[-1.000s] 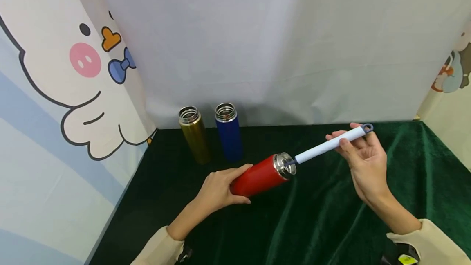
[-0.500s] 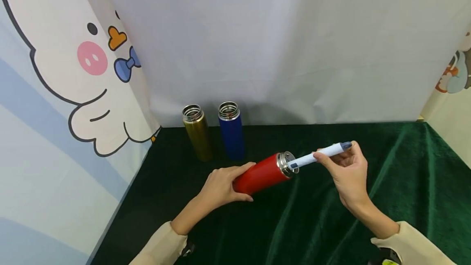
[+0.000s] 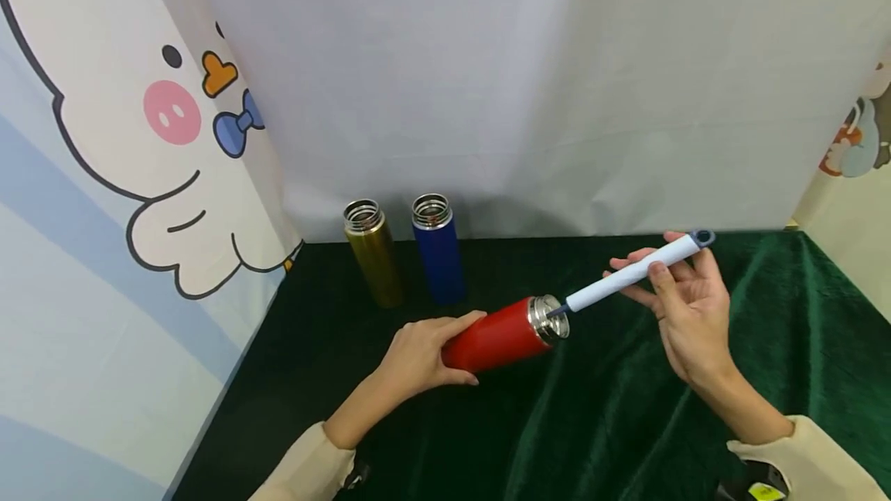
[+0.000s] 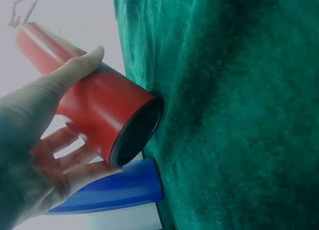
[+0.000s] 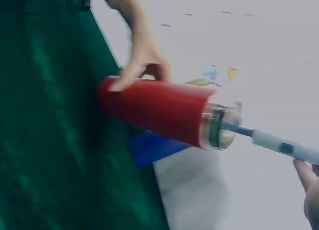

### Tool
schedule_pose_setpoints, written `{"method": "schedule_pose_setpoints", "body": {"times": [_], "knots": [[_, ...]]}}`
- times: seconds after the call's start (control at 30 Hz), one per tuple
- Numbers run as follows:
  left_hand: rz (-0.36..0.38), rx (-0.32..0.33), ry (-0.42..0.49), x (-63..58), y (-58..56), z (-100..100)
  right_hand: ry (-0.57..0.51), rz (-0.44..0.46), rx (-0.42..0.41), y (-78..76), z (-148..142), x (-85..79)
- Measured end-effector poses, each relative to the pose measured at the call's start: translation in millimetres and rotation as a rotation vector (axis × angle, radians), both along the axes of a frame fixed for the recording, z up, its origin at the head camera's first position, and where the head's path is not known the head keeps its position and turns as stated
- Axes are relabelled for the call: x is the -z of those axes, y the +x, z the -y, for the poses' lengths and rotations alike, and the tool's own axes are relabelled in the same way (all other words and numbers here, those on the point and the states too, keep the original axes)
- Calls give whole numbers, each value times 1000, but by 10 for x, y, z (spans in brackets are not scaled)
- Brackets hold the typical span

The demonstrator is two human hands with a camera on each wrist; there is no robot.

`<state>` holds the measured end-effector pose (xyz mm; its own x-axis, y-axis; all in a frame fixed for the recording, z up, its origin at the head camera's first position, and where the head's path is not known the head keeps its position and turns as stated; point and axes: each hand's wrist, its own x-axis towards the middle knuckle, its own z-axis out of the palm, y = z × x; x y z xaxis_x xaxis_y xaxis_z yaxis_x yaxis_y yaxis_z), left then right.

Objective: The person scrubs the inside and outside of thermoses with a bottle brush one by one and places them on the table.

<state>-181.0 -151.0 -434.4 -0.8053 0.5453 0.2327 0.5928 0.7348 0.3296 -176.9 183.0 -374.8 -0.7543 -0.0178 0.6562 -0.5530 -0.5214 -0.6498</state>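
Tilted over the green cloth, a red bottle (image 3: 497, 337) with a bare steel mouth points to the right. My left hand (image 3: 418, 354) grips it near its base, and its black bottom faces the left wrist view. My right hand (image 3: 689, 311) pinches the pale handle of a bottle brush (image 3: 626, 275), which has a dark loop at its end. The brush's dark stem (image 5: 239, 130) runs into the bottle's mouth; the head is hidden inside. Behind the left hand stand a gold bottle (image 3: 376, 265) and a blue bottle (image 3: 437, 261), both upright and lidless.
Dark green velvet cloth (image 3: 626, 424) covers the table, with soft folds on the right. A pale curtain (image 3: 445, 83) hangs along the back edge, close behind the two standing bottles. At the left is a cartoon-printed sheet (image 3: 83, 253).
Half a second ago the right hand had pushed the brush handle into the bottle's mouth; now it has drawn back up and right, baring the stem again. The left hand and red bottle barely moved.
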Motion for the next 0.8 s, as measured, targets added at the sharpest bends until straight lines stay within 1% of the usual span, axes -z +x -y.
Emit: {"method": "schedule_pose_setpoints", "body": {"times": [0.1, 0.17, 0.23, 0.33, 0.43, 0.53, 0.63, 0.8], "knots": [[9, -10, 27, 8, -10, 19, -104, -35, 20, 14, -99, -161], [19, -23, 39, 16, -7, 38, -147, -37, 59, 35, -141, -252], [26, -25, 50, 29, -3, 54, -190, -33, 124, 58, -179, -335], [31, -12, 52, 51, 5, 74, -222, -20, 194, 82, -208, -396], [33, -3, 51, 68, 12, 104, -197, -12, 229, 75, -189, -396], [29, 9, 39, 78, 12, 110, -119, -19, 241, 64, -149, -378], [15, 22, 33, 76, -5, 88, -67, -42, 254, 56, -99, -362], [9, 24, 43, 61, -40, 52, -20, -46, 269, 63, -10, -241]]}}
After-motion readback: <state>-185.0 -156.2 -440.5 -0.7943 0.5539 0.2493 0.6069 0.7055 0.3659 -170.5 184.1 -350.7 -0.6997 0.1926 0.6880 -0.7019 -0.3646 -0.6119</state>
